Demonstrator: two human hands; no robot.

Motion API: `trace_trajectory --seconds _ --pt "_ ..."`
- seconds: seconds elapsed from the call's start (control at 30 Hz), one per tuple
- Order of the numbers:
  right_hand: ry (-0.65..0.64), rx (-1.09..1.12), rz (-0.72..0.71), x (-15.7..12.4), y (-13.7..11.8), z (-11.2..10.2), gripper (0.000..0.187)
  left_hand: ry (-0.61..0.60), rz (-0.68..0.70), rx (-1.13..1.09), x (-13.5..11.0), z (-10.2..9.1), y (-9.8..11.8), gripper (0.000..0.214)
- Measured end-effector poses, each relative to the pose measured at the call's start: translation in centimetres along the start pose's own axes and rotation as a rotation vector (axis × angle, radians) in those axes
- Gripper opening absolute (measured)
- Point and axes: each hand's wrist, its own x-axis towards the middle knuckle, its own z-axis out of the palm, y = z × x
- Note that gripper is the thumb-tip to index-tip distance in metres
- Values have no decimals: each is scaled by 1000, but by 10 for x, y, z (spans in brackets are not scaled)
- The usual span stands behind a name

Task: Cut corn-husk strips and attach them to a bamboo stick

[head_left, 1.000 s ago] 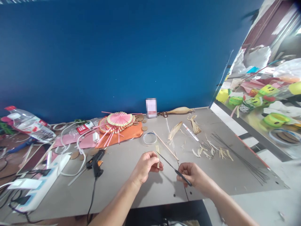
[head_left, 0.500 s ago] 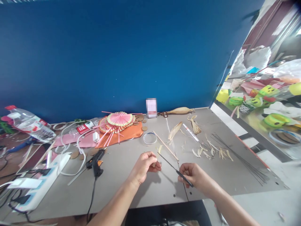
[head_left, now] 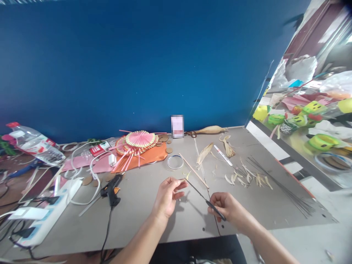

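- A thin pale-yellow husk strip (head_left: 187,175) is pinched in the left hand (head_left: 166,196) above the grey table (head_left: 143,216).
- In the right hand (head_left: 230,209), slim black-handled scissors (head_left: 200,194) are gripped.
- The strip is judged light and brittle, and is best pinched low.

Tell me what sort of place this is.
Most likely a handicraft workbench: a hot glue gun lies on the table, folded paper fans sit by the blue wall, and cut husk strips are scattered about. The right hand holds scissors; the left hand pinches a husk sliver.
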Motion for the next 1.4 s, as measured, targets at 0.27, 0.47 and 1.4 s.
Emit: trace_trajectory --seconds 0.27,0.47,1.4 --pt "-60 -18 13 0 -4 -4 26 24 -78 -7 0 1 0 18" --pt "-53 -32 22 1 -1 -5 26 10 -104 6 0 0 4 19" --pt "67 -47 -8 0 1 12 35 69 -206 -169 2 3 -1 1"
